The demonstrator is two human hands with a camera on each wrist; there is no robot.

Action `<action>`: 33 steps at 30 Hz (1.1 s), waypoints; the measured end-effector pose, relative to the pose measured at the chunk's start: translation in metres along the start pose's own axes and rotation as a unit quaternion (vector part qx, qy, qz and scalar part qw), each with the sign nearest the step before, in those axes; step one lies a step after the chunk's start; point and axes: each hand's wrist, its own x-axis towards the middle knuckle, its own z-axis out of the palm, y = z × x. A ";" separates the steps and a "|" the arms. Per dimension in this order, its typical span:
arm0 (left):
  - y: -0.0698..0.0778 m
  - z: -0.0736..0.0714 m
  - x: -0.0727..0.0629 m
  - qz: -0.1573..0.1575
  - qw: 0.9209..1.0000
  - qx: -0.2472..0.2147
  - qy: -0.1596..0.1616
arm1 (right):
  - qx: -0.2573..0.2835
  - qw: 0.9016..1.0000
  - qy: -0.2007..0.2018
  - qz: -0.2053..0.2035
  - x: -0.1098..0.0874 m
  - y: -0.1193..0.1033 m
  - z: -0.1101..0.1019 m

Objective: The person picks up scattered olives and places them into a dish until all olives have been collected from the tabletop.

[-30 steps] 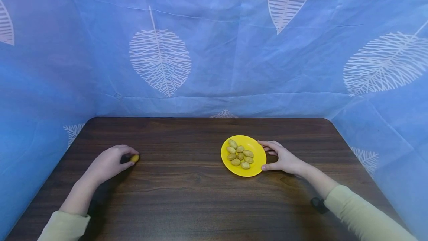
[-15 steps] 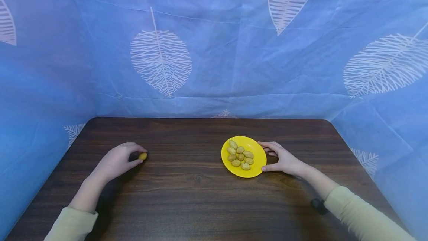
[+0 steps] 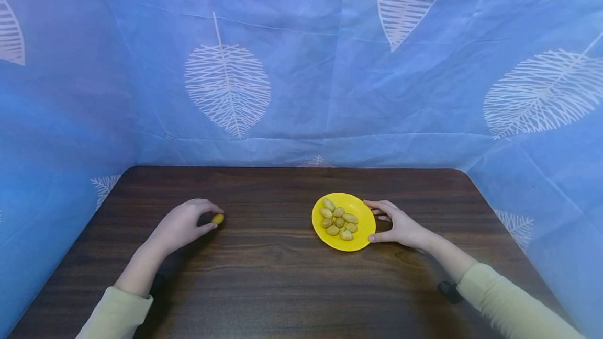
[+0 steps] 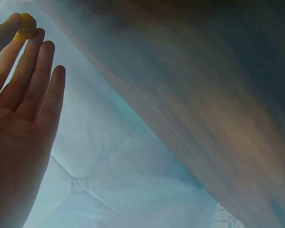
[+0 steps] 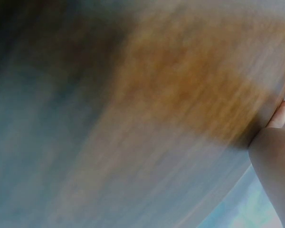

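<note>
My left hand (image 3: pixel 183 226) pinches one small oval yellow fruit (image 3: pixel 218 218) between thumb and fingertips, over the left part of the table. In the left wrist view the same fruit (image 4: pixel 28 27) shows at the fingertips, the other fingers stretched out. A round yellow plate (image 3: pixel 359 208) lies right of the table's middle. On it sit several small oval yellow-green fruits (image 3: pixel 350 218), their exact kind unclear. My right hand (image 3: pixel 400 228) grips the plate's right rim, thumb at the near side and index finger farther back. The right wrist view catches only part of that hand (image 5: pixel 275 156).
The dark wood-grain table (image 3: pixel 264 286) has rounded far corners. Blue cloth (image 3: pixel 301 67) printed with white leaves hangs behind it and along both sides. A black object (image 3: pixel 449 292) sits at the right wrist by the sleeve.
My left hand has moved to the right with the pinched fruit, toward the plate. The right hand and the plate have stayed in place.
</note>
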 end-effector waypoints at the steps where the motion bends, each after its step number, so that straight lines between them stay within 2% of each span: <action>1: 0.002 0.000 0.001 0.003 1.000 0.000 0.000 | 0.001 1.000 0.000 0.001 0.000 0.000 0.000; 12: 0.016 0.011 0.014 0.014 1.000 -0.004 -0.008 | 0.003 1.000 0.002 -0.003 0.000 0.000 0.001; 33: 0.057 0.027 0.056 0.062 0.997 -0.029 -0.032 | 0.011 1.000 0.004 -0.003 -0.001 -0.002 0.001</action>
